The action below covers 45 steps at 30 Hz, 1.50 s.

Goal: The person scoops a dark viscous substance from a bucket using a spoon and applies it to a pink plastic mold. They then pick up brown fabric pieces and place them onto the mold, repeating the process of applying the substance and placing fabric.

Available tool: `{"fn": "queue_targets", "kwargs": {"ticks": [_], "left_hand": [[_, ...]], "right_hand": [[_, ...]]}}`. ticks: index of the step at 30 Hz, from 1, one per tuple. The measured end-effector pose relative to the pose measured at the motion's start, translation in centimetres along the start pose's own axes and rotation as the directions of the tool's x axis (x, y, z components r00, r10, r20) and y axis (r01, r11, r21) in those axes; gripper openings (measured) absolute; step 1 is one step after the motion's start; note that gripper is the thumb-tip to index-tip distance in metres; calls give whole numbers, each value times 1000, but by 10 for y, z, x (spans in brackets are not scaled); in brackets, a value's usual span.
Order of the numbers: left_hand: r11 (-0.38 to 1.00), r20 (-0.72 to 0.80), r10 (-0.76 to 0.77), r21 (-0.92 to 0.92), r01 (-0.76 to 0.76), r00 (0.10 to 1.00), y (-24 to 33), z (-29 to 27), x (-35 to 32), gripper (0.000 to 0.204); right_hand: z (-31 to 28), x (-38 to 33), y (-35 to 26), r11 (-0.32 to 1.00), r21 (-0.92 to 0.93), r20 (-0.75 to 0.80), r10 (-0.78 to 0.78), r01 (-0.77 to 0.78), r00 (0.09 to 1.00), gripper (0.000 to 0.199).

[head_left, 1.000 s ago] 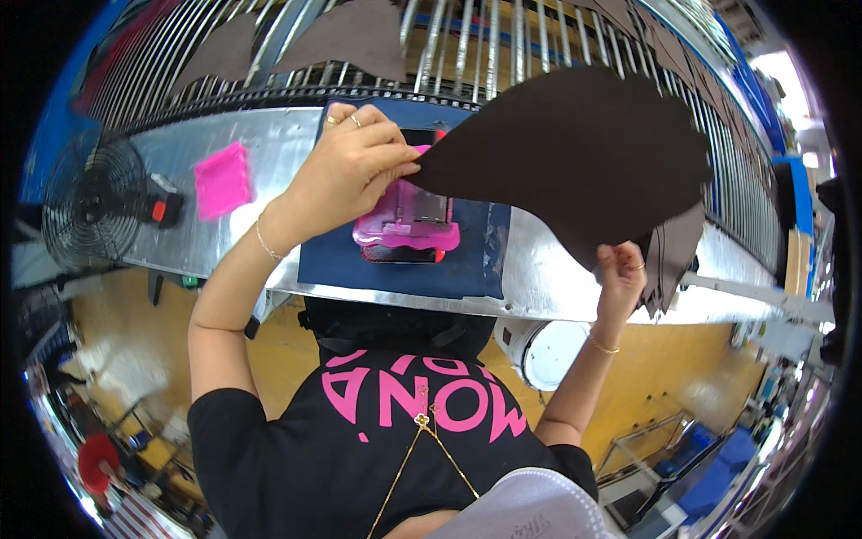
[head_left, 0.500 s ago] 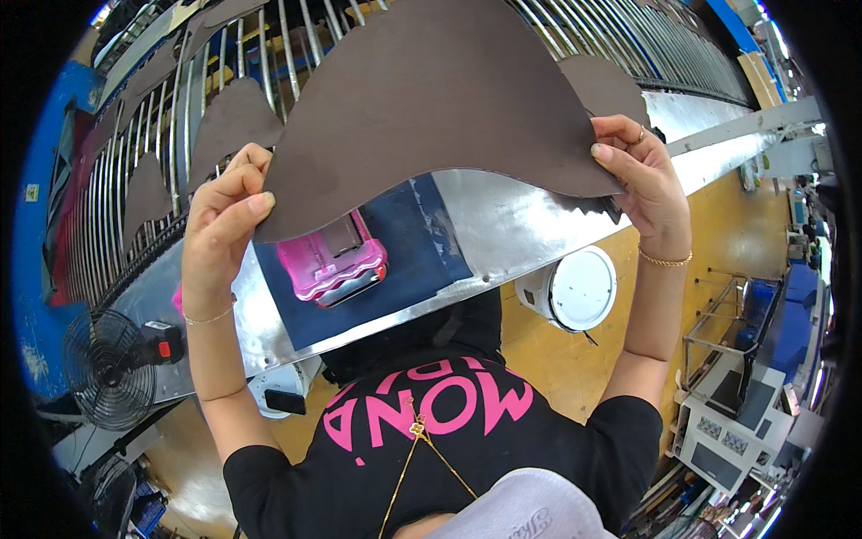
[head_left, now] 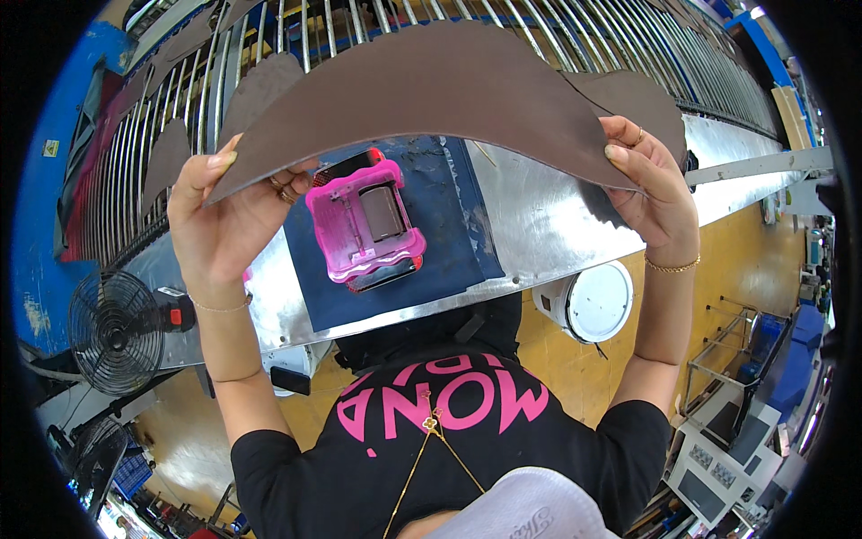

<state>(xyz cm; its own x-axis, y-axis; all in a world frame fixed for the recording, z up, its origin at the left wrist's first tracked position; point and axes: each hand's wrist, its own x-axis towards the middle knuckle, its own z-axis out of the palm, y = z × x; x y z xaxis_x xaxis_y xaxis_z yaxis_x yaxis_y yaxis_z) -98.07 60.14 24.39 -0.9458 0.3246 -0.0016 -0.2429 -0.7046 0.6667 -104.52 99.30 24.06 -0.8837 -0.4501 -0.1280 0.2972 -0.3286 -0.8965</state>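
Brown leather piece [head_left: 449, 85], large curved cut shape, held up in the air by both hands, one end each, sagging edge facing the camera. Left hand [head_left: 220, 220] grips the left tip: thumb on the near face, other fingers [head_left: 287, 184] curled shut behind it, rings visible. Right hand [head_left: 655, 193] grips the right end: thumb pressed on the near face, fingers wrapped behind, closed on the piece. Thin bracelet on each wrist.

Below the piece, between the two sets of fingers, a pink tool [head_left: 365, 225] with a dark roller in its middle sits on a dark blue mat [head_left: 449, 242]. Mat lies on a shiny metal table [head_left: 548, 220] running under both hands.

Beyond the fingers, a rack of metal bars [head_left: 503, 22] runs across the top, with more brown leather pieces [head_left: 256, 85] lying on it, left of the held one.

Below the right hand's fingers, near the table edge, a white round bucket [head_left: 597, 305] stands on the yellow floor [head_left: 718, 269]. Below the left hand's fingers, a black fan [head_left: 115, 332] sits beside the table. Person wears a black shirt with pink lettering.
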Motion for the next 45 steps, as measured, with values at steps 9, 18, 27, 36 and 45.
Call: {"fn": "queue_targets", "kwargs": {"ticks": [9, 18, 27, 36, 45], "left_hand": [[999, 19, -20, -49, 21, 1000, 7, -9, 7, 37], [942, -81, 35, 335, -6, 996, 22, -46, 33, 23], [-171, -229, 343, 938, 300, 911, 4, -168, 142, 29], [-301, -399, 322, 817, 492, 859, -33, -209, 180, 29], [408, -180, 300, 912, 44, 937, -2, -122, 41, 33]], "right_hand": [[7, 16, 3, 998, 63, -43, 13, -10, 999, 27], [-6, 67, 0, 973, -231, -46, -1, -9, 999, 30], [-58, 241, 70, 365, -923, 18, -268, 119, 963, 28], [-120, 312, 146, 358, -932, -119, -171, -51, 978, 28], [-8, 139, 94, 582, -785, 17, -320, 211, 947, 37]]}}
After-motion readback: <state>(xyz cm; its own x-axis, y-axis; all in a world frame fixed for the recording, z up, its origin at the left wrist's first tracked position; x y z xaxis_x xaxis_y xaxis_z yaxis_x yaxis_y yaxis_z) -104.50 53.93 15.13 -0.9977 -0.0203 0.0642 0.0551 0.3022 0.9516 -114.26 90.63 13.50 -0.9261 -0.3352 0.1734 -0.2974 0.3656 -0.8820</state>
